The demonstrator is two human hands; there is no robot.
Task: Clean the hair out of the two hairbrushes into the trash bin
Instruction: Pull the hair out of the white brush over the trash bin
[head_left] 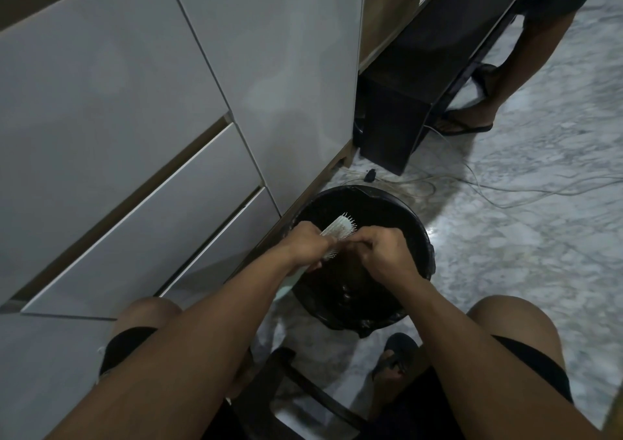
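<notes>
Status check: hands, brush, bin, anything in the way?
Left hand grips white hairbrush over black-lined trash bin. Right hand pinches at the bristles. Second brush not in view. Cables on floor behind bin, clear of work.

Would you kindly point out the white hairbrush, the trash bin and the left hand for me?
white hairbrush (339,228): head view, on the back of its bristled head.
trash bin (425,241): head view, on its black rim at the right side.
left hand (308,241): head view, on the back of the hand gripping the brush.

Glossy white cabinet fronts (141,109), grey marble floor (526,237), dark open unit (414,102), loose white cables (505,190), dim light
</notes>
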